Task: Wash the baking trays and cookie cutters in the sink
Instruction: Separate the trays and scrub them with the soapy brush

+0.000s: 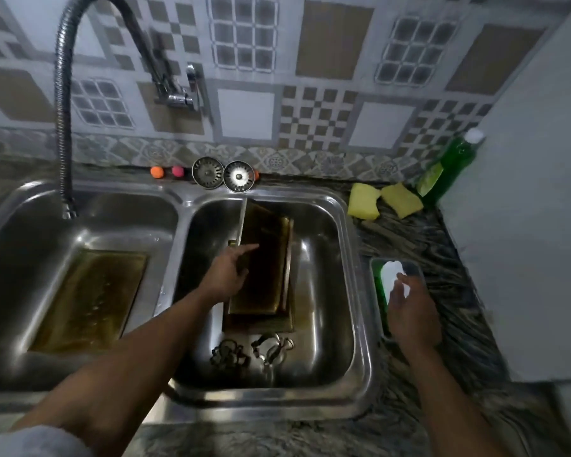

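Stacked brownish baking trays [267,258] lie tilted in the right basin of the steel sink [360,291]. My left hand [226,273] reaches over their left edge, forefinger stretched out, touching the top tray. Metal cookie cutters [254,352] lie on the basin floor in front of the trays. Another tray [89,298] lies in the left basin. My right hand [409,308] hovers over a small container [376,268] of green liquid on the counter, fingers at a white sponge [393,275] in it; the grip is unclear.
A flexible faucet [63,127] hangs over the left basin. Two strainers [223,174] and small coloured balls sit on the back rim. Two yellow sponges [384,201] and a green detergent bottle [449,166] stand at the back right of the dark stone counter.
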Tool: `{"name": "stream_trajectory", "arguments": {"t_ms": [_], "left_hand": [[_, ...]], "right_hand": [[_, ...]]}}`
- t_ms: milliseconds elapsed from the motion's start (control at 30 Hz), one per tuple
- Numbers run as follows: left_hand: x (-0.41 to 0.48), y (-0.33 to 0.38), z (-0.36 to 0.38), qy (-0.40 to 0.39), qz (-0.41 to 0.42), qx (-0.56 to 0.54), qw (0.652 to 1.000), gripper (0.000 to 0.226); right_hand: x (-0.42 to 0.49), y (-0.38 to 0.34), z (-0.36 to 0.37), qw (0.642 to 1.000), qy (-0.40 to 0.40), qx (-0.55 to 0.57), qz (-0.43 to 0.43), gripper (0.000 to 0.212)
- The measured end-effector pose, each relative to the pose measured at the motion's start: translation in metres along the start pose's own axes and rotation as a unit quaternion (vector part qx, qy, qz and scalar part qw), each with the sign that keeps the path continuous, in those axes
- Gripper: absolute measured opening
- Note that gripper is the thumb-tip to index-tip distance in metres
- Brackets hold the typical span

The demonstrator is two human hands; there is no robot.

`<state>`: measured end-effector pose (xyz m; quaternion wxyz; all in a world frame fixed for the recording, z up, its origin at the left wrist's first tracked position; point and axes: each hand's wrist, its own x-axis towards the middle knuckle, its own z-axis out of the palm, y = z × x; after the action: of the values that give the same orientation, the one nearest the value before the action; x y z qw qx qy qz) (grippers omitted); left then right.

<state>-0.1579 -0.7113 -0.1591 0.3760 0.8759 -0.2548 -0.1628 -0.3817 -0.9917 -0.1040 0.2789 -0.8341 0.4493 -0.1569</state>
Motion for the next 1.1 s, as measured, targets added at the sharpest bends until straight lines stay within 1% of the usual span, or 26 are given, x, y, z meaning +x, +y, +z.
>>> {"name": "stream_trajectory", "arguments": {"t_ms": [100,167,200,300,367,467,567,667,733,800,867,933,967,1100], "left_hand": [[-0.005,0.01,-0.011,0.032,0.049,0.04,0.997,0.065],[-0.009,0.015,-0.018,0.043,0.065,0.074,0.994,0.062],[-0.012,0.016,-0.021,0.047,0.075,0.104,0.991,0.066],[-0.021,0.015,-0.03,0.053,0.102,0.181,0.977,0.086],[-0.025,0.016,-0.033,0.074,0.138,0.191,0.969,0.087],[-0.026,0.02,-0.041,0.108,0.181,0.173,0.962,0.085],[-0.025,0.026,-0.046,0.133,0.192,0.163,0.959,0.082],[-0.027,0.042,-0.05,0.159,0.195,0.131,0.959,0.07],[-0.027,0.058,-0.051,0.175,0.197,0.092,0.96,0.063],[-0.025,0.07,-0.049,0.193,0.209,0.078,0.956,0.062],[-0.023,0.073,-0.047,0.211,0.221,0.071,0.95,0.069],[-0.022,0.073,-0.046,0.231,0.214,0.056,0.948,0.083],[-0.022,0.074,-0.047,0.242,0.208,0.042,0.947,0.085],[-0.019,0.08,-0.052,0.273,0.201,-0.051,0.939,0.07]], "right_hand": [[0.0,-0.001,-0.003,1.0,-0.012,0.007,0.003,0.026],[-0.005,0.001,-0.005,0.999,0.018,0.037,-0.01,0.028],[-0.008,0.002,-0.007,0.998,0.04,0.053,-0.021,0.028],[-0.013,-0.005,-0.017,0.99,0.09,0.093,-0.047,0.027],[-0.01,-0.019,-0.024,0.985,0.101,0.123,-0.062,0.027],[-0.001,-0.046,-0.028,0.975,0.097,0.165,-0.115,0.026],[0.01,-0.079,-0.022,0.957,0.097,0.211,-0.176,0.025],[0.013,-0.116,-0.005,0.935,0.1,0.256,-0.224,0.022],[0.011,-0.137,0.008,0.928,0.072,0.269,-0.246,0.021],[0.011,-0.152,0.023,0.927,0.029,0.266,-0.263,0.022],[0.013,-0.163,0.037,0.927,0.001,0.258,-0.272,0.025],[0.016,-0.171,0.05,0.927,-0.005,0.256,-0.273,0.032],[0.017,-0.175,0.055,0.929,-0.001,0.259,-0.265,0.034],[0.016,-0.199,0.069,0.933,0.002,0.29,-0.212,0.033]]}}
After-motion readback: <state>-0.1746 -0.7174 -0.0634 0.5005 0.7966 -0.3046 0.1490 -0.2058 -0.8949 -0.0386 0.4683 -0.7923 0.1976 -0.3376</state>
